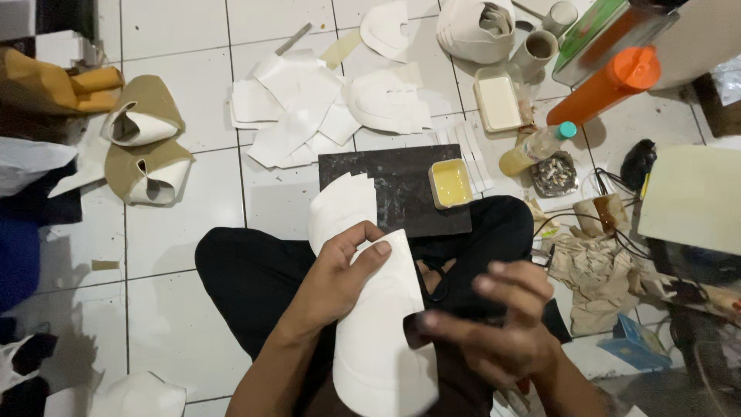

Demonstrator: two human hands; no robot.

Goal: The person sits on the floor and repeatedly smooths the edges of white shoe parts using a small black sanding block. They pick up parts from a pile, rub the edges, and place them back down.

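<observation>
Resting under left hand (333, 282): white sheet (382, 340).

The left hand (336, 282) curls inward, thumb laid across and fingers closed in a grip; the right hand (494, 324), blurred, seems loosely spread.

I count two hands in my view, my left hand (333, 282) and my right hand (494, 324). Near the far edge of the dark board (386, 181) I see one yellow glue tray (451, 183). On the floor (177, 224) beyond it: one orange bottle (610, 83), one small clear bottle (536, 147), one white tray (499, 102), two pale cups (534, 51), and two curled tan pieces (143, 143) at the left.
</observation>
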